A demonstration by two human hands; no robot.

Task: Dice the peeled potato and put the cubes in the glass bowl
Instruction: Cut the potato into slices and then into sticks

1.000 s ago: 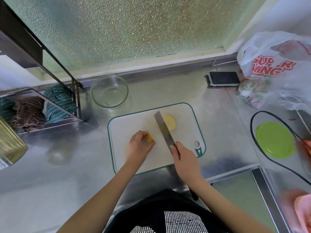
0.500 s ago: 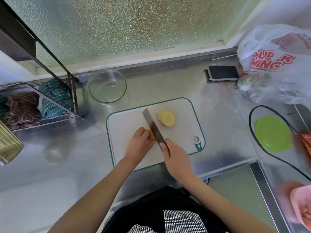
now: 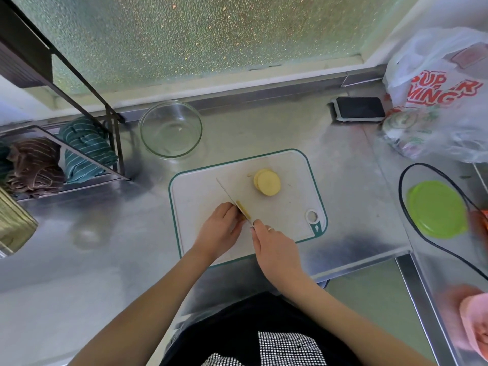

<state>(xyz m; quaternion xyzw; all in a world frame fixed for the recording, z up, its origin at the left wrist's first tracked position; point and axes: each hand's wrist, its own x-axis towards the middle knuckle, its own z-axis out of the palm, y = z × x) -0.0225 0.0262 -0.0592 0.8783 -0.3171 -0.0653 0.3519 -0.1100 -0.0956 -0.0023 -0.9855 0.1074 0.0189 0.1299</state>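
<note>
My left fingers (image 3: 229,210) pin a potato piece (image 3: 240,206); my right hand (image 3: 274,245) grips the knife (image 3: 233,200), now upright on the cutting board (image 3: 287,207). Slices (image 3: 267,183) at twelve o'clock; glass bowl (image 3: 170,129) at eleven; bag (image 3: 443,91) at two reads "SUPER MING".

Bright daylight through the frosted window (image 3: 200,35); soft glare across the steel worktop (image 3: 264,128); faint shadows; wide-angle bending at edges; blurred right and lower-left margins.
</note>
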